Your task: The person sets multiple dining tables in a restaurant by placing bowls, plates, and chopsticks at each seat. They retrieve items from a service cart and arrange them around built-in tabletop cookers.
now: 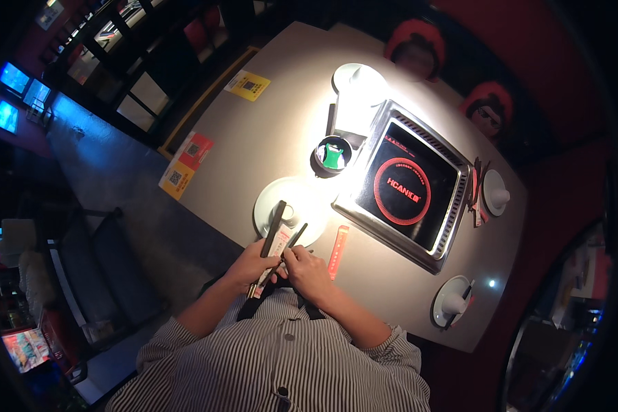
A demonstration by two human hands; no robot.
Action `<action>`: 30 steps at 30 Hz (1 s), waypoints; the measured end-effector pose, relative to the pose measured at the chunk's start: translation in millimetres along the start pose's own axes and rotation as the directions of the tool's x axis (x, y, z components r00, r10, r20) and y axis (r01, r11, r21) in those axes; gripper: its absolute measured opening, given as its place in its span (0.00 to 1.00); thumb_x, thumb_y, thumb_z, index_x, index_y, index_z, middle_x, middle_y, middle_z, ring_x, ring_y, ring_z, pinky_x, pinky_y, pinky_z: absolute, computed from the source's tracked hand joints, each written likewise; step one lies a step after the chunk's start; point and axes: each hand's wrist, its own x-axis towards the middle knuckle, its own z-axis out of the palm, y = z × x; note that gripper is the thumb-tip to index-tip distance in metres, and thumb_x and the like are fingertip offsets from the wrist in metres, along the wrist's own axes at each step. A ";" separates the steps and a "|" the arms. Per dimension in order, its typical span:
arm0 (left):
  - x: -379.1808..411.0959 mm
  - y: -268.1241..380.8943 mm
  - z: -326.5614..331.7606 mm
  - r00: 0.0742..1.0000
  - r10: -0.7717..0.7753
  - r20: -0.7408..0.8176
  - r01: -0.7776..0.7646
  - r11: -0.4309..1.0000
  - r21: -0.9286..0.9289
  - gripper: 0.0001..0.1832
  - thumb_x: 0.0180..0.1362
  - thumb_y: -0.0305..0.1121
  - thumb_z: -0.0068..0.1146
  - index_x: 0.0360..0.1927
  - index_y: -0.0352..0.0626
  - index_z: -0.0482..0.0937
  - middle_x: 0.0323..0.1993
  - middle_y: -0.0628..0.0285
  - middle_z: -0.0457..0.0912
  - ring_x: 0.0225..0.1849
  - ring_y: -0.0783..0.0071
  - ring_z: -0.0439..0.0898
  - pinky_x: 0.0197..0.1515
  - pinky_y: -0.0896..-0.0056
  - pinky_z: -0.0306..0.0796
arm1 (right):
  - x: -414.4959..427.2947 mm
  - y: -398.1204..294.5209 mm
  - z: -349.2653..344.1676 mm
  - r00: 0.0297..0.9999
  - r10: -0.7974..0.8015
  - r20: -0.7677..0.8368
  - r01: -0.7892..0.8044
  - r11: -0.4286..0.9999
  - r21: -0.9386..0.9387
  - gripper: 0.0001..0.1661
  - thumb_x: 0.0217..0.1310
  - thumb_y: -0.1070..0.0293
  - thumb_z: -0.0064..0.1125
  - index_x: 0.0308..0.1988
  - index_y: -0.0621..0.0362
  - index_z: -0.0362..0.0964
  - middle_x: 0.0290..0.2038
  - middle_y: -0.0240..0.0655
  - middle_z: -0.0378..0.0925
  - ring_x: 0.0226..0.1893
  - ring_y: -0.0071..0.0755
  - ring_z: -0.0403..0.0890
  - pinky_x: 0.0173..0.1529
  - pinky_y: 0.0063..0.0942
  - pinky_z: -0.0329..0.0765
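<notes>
Just in front of my shirt, my left hand [251,263] grips a dark chopstick-like utensil [274,226] together with a white paper packet [278,242] that bears red print. Close beside it, my right hand [307,269] has its fingers curled around a second slim dark utensil [299,234]; its lower part is hidden by the fingers. Beyond both hands lies a white plate [264,208] with a small white cup [288,212] on it, partly covered by the utensils. A red printed paper sleeve [338,252] lies on the table right of my right hand.
An induction cooker [401,190] in a metal frame is set into the table [226,154]. Left of it stand a dark round container [333,154] with a green item and a pale box [353,116]. More plates with cups [450,301] sit around the edges. Printed cards [185,165] lie left.
</notes>
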 end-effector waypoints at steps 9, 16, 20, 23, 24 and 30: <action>0.9 8.2 4.0 0.966 0.210 -0.148 -0.224 0.971 -0.085 0.19 0.50 0.22 0.43 0.47 0.28 0.61 0.42 0.49 0.74 0.20 0.77 0.72 0.20 0.83 0.66 | 8.6 66.8 -88.8 0.789 0.492 0.369 -0.494 0.152 0.856 0.07 0.49 0.74 0.51 0.28 0.69 0.68 0.16 0.35 0.70 0.14 0.27 0.73 0.21 0.20 0.71; 8.6 5.7 -9.1 0.973 0.178 -0.146 -0.208 0.952 -0.225 0.19 0.51 0.22 0.43 0.48 0.30 0.61 0.37 0.49 0.74 0.23 0.77 0.71 0.20 0.81 0.66 | -32.7 37.9 -27.2 0.636 0.285 0.718 -0.712 -0.143 0.687 0.10 0.52 0.69 0.54 0.28 0.66 0.68 0.17 0.38 0.72 0.15 0.26 0.75 0.20 0.19 0.73; 10.9 2.4 -22.7 0.976 0.146 -0.158 -0.180 0.958 -0.223 0.18 0.51 0.22 0.44 0.47 0.32 0.61 0.37 0.50 0.74 0.24 0.77 0.72 0.21 0.81 0.66 | -22.6 55.9 -62.1 0.714 0.416 0.564 -0.575 -0.112 0.810 0.10 0.53 0.68 0.51 0.28 0.66 0.69 0.21 0.37 0.73 0.17 0.26 0.75 0.21 0.20 0.73; 9.4 7.7 -20.0 0.977 0.140 -0.161 -0.176 0.956 -0.235 0.16 0.51 0.23 0.45 0.45 0.32 0.62 0.36 0.52 0.74 0.24 0.78 0.71 0.20 0.81 0.66 | -20.7 102.0 -86.3 0.764 0.402 0.505 -0.595 0.136 0.792 0.09 0.53 0.70 0.47 0.29 0.65 0.70 0.22 0.37 0.74 0.16 0.25 0.73 0.23 0.19 0.71; 9.7 6.7 -20.6 0.978 0.146 -0.151 -0.180 0.953 -0.242 0.16 0.51 0.23 0.45 0.44 0.32 0.62 0.35 0.52 0.74 0.24 0.78 0.71 0.20 0.82 0.66 | -17.8 93.8 -91.1 0.744 0.369 0.557 -0.639 0.148 0.755 0.09 0.53 0.70 0.47 0.29 0.65 0.70 0.22 0.36 0.73 0.16 0.23 0.72 0.23 0.18 0.69; 8.8 6.4 -22.4 0.978 0.123 -0.171 -0.168 0.943 -0.286 0.14 0.50 0.22 0.45 0.42 0.33 0.64 0.34 0.53 0.74 0.25 0.78 0.72 0.20 0.82 0.66 | -49.7 49.5 -41.3 0.652 0.231 0.722 -0.738 -0.020 0.674 0.07 0.54 0.72 0.51 0.32 0.64 0.70 0.19 0.29 0.70 0.16 0.20 0.70 0.22 0.17 0.68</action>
